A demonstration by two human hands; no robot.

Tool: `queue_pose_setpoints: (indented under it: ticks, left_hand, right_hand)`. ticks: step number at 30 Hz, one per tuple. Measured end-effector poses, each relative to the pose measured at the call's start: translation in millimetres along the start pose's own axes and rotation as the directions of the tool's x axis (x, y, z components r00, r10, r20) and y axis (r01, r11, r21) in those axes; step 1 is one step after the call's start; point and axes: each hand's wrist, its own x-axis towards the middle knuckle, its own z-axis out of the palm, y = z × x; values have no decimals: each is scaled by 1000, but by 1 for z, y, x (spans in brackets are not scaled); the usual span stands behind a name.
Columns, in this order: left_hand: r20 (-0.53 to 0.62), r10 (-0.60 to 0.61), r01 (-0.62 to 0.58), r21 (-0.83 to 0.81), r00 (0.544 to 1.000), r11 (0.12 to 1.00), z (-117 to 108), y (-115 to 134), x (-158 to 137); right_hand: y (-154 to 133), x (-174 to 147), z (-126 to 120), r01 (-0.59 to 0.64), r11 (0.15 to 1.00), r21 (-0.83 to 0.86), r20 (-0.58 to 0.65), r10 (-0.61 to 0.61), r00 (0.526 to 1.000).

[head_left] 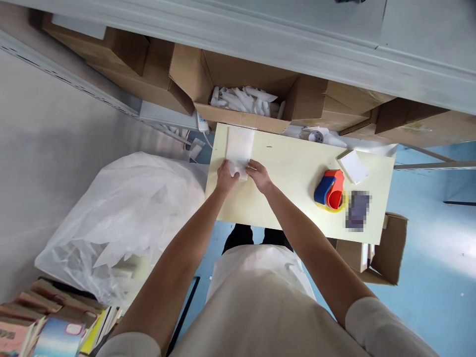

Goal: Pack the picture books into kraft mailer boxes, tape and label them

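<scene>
A thin, white, soft-looking wrapping sheet (240,144) lies lengthwise on the pale yellow table (286,183), close to its left end. At the near end of the sheet, my left hand (226,177) grips the left corner, with the thumb on top. My right hand (259,175) pinches the right edge of that same end between thumb and fingers. The sheet is slightly crumpled between my hands. Whether anything is inside or under it, I cannot tell.
On the table's right side are a red and blue tape dispenser (330,191), a small white box (353,167) and a pixelated dark object (358,210). Behind stands a cardboard box (241,118) of white rolled pieces. A large plastic bag (130,198) stands left; a shelf (260,37) overhangs.
</scene>
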Motion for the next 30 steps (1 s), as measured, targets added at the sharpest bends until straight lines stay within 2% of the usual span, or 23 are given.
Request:
queue_pose_setpoints:
  ticks: [3,6,9,13,16,19,23,26,30]
  left_hand:
    - [20,41,-41,-16,999,999,-5,-3,11]
    - [20,74,-74,5,997,997,-7,-2,9]
    - [-5,54,-54,34,999,998,-6,1,-3]
    - [-44,13,-11,40,999,999,-3,9,-33]
    - [-45,6,-5,13,999,1000,-3,18,-70]
    - [-6,-20,20,-53,1000,998,-4,25,-118]
    - [88,-133,149,-214,987,965,2,27,-195]
    - [17,-251,240,-363,968,900,6,24,-251]
    - [-190,-401,287,-439,896,851,-3,13,-318]
  right_hand:
    - [-7,5,7,-28,996,85,40,24,999]
    - [-11,1,7,-35,996,85,74,29,997]
    - [-12,-13,0,-46,996,76,48,43,998]
    - [-10,-48,-24,-64,997,34,37,62,997]
    - [-8,-83,-48,-97,995,11,49,96,994]
    - [-7,-117,-71,-120,993,-20,62,121,991]
    - [1,-152,-90,-107,986,-126,31,112,993]
    - [10,-170,-85,-87,976,-202,94,108,990]
    - [17,-190,-53,-15,959,-284,320,110,941]
